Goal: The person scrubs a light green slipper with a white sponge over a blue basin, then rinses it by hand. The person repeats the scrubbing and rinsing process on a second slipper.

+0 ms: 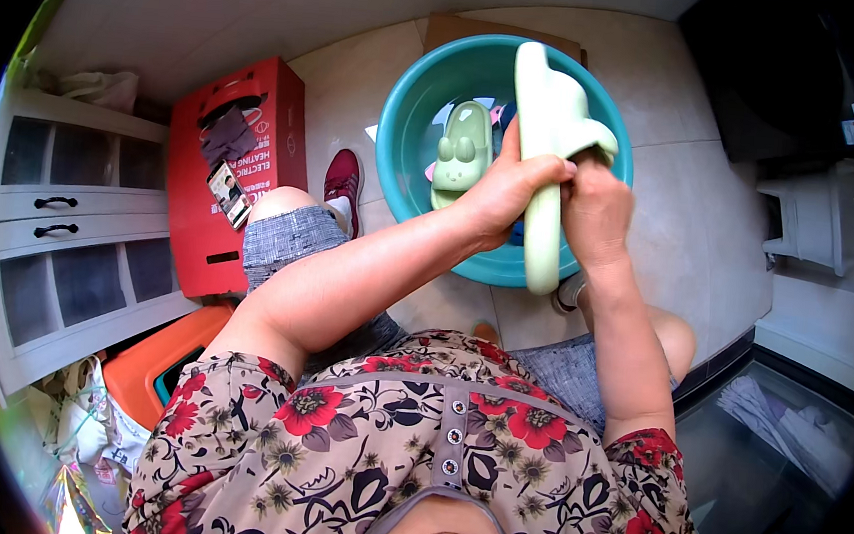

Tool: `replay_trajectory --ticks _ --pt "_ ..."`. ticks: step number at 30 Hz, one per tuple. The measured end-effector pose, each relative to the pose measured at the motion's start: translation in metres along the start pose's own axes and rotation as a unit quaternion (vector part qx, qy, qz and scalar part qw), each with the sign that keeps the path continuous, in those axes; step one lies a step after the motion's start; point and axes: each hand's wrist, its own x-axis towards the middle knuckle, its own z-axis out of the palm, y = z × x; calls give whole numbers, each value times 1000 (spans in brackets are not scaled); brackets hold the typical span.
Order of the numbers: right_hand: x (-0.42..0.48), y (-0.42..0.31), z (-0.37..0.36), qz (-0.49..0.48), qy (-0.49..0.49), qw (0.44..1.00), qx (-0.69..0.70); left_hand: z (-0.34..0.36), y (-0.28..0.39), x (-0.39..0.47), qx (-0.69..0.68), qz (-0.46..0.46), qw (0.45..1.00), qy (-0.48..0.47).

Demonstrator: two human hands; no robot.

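A pale green slide slipper (547,126), turned on its side, is raised over a teal plastic basin (396,182). My left hand (512,187) grips the sole around its middle. My right hand (598,213) is curled at the opening under the strap; its fingertips are partly hidden, and I cannot tell whether it holds something there. Inside the basin, to the left, lies another green slide slipper (468,150) with a moulded animal face and ears. Pink and dark blue things beside it are mostly covered by my hand and the raised slipper.
A red cardboard box (210,250) stands at the left, bearing a smartphone (229,195) and a dark cloth (228,136). White drawers (86,202) are further left. A flat cardboard piece (453,32) lies behind the basin. A white plastic stool (815,215) is at the right.
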Motion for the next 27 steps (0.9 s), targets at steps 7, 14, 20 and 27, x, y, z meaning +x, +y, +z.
replay_trajectory --ticks 7,14,20,27 --pt "25 -28 -68 -60 -90 993 41 -43 47 37 -107 64 989 81" --pt "44 -147 -156 -223 -130 964 -59 -49 92 21 -108 44 992 37" --pt "21 -156 -165 -252 -116 957 -78 -33 63 23 -118 24 991 -58" --pt "8 -160 -176 -283 -128 948 -74 -20 72 14 -98 33 993 -52"
